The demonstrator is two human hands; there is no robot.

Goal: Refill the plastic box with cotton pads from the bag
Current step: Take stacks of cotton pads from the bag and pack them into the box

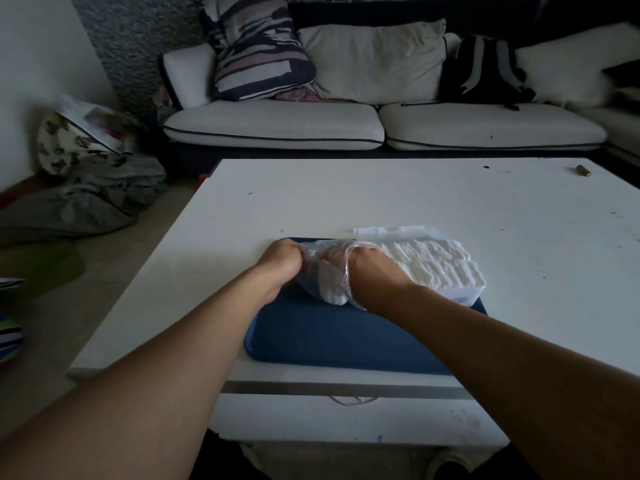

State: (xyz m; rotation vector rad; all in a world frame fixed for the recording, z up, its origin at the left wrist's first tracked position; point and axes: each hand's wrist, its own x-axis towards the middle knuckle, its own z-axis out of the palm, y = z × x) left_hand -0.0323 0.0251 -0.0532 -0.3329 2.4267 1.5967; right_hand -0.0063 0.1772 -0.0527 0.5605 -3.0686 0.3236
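While my left hand [282, 259] grips one end of the clear bag [323, 271], my right hand [372, 275] is wrist-deep inside it, fingers hidden. Just right, the plastic box [464, 287], packed with cotton pads [436, 261], occupies the blue tray's [329, 337] far right corner.

Blue tray [329, 337]; white pads [440, 263]; bag [318, 268] seemingly clear.

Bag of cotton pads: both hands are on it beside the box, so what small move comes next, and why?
Probably draw the right hand out with pads toward the plastic box: it is inside the bag, which the left hand grips.
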